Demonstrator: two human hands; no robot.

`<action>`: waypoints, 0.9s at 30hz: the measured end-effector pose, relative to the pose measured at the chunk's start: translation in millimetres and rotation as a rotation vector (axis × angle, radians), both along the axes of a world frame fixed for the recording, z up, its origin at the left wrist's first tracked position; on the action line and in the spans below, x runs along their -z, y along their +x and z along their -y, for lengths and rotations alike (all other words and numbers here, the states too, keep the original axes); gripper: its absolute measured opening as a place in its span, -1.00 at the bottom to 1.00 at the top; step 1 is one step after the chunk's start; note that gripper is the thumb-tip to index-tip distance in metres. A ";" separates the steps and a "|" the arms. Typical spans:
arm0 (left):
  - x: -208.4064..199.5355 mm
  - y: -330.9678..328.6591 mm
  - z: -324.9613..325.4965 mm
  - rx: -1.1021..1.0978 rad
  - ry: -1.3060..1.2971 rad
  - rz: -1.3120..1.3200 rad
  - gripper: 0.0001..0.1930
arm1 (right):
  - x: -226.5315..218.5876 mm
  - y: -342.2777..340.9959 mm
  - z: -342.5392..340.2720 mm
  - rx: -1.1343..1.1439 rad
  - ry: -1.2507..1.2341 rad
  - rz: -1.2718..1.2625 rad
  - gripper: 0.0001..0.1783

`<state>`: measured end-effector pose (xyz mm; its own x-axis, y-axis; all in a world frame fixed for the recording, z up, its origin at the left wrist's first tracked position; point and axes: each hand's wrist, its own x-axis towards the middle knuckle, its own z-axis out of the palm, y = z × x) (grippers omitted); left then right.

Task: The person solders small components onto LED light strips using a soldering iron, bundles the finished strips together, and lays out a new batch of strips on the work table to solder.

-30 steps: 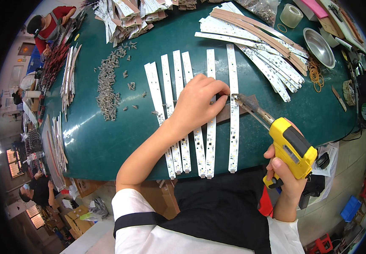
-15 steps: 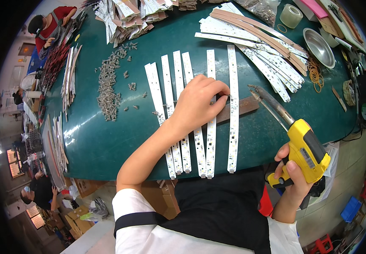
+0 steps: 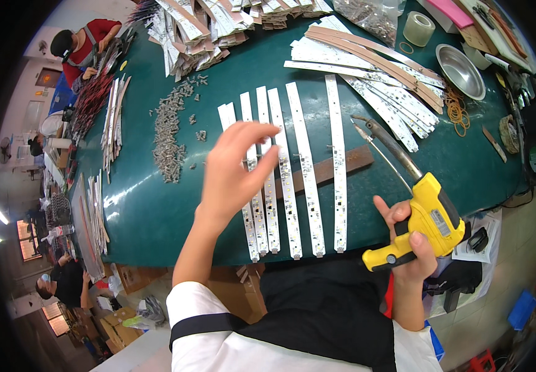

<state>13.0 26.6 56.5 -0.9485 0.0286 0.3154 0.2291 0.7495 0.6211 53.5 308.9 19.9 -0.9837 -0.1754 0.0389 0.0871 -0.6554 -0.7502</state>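
Observation:
Several white LED circuit strips lie side by side, their lower ends toward me. Small metal pins or components stick out sideways from some of them. Beneath their middle runs a dark flat bar. Over the left strips hovers my left hand, thumb and fingers apart, with nothing visible between them; it hides parts of those strips. My right hand grips a yellow soldering gun, its index finger stretched out. The gun's metal tip points up and left, just right of the rightmost strip and apart from it.
Left of the strips is a pile of small metal components. More strips are heaped at the back right, near a metal bowl, rubber bands and a tape roll. A co-worker sits at the far left.
My left hand has moved left, off the right-hand strips, and its fingers have parted. The second strip from the right now slants more. The soldering gun has shifted slightly left.

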 end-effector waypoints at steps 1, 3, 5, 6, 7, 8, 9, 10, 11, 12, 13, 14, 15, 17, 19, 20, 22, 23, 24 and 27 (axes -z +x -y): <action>-6.1 16.0 9.0 -0.103 0.008 0.005 -0.80 | 4.9 -1.5 4.0 -0.010 0.000 0.012 -0.36; -7.0 45.2 17.0 -0.196 0.003 -0.055 -0.82 | 12.7 -3.7 14.4 -0.002 -0.101 0.038 -0.37; -6.1 78.8 18.1 -0.588 0.225 0.185 -0.79 | 16.7 -7.8 22.8 -0.042 -0.144 0.041 -0.37; -2.9 92.1 14.6 -0.600 0.240 0.239 -0.76 | 17.5 -10.1 26.2 -0.060 -0.164 0.056 -0.36; 2.5 102.7 8.2 -0.691 0.284 0.383 -0.72 | 17.8 -12.1 29.2 -0.073 -0.183 0.068 -0.35; 8.5 109.1 2.1 -0.682 0.292 0.431 -0.65 | 17.7 -14.0 32.1 -0.094 -0.172 0.069 -0.35; 13.5 113.9 -4.3 -0.647 0.324 0.458 -0.59 | 17.5 -15.7 34.8 -0.119 -0.160 0.069 -0.35; 17.0 116.5 -8.8 -0.612 0.316 0.410 -0.55 | 17.5 -16.9 38.0 -0.148 -0.162 0.056 -0.35; 19.9 117.2 -13.1 -0.592 0.321 0.382 -0.51 | 17.2 -17.3 40.7 -0.176 -0.163 0.042 -0.35; 21.4 118.1 -16.6 -0.565 0.432 0.376 -0.42 | 17.0 -16.9 43.0 -0.195 -0.141 0.036 -0.36; 23.2 117.1 -20.3 -0.597 0.448 0.418 -0.42 | 16.9 -16.6 45.2 -0.205 -0.133 0.029 -0.36; 25.2 115.2 -23.2 -0.557 0.475 0.390 -0.40 | 17.1 -15.7 47.4 -0.210 -0.135 -0.005 -0.36; 27.0 113.6 -25.7 -0.503 0.504 0.346 -0.37 | 17.5 -14.8 49.1 -0.212 -0.139 -0.038 -0.36; 30.2 112.9 -28.9 -0.504 0.601 0.376 -0.33 | 19.0 -14.3 51.2 -0.212 -0.143 -0.063 -0.36; 35.3 112.7 -31.8 -0.448 0.665 0.244 -0.35 | 21.0 -13.4 52.4 -0.223 -0.159 -0.081 -0.35; 37.6 113.7 -32.7 -0.447 0.668 0.246 -0.35 | 22.1 -13.0 53.1 -0.230 -0.169 -0.086 -0.35; 40.9 116.4 -32.9 -0.436 0.820 0.191 -0.37 | 24.2 -12.2 54.6 -0.226 -0.182 -0.087 -0.40; 41.6 118.0 -32.3 -0.440 0.821 0.175 -0.37 | 24.9 -11.7 55.2 -0.226 -0.223 -0.089 -0.44; 42.2 119.3 -32.0 -0.428 0.836 0.181 -0.38 | 25.6 -11.6 55.5 -0.234 -0.200 -0.089 -0.44; 41.9 122.6 -32.5 -0.421 0.896 0.172 -0.41 | 26.6 -10.2 55.7 -0.226 -0.198 -0.064 -0.43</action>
<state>135.6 59.1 14.6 -0.8614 -0.5006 -0.0865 -0.0935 -0.0112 0.9956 43.3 253.2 -6.7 -0.9153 -0.3720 0.1544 0.2041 -0.7589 -0.6183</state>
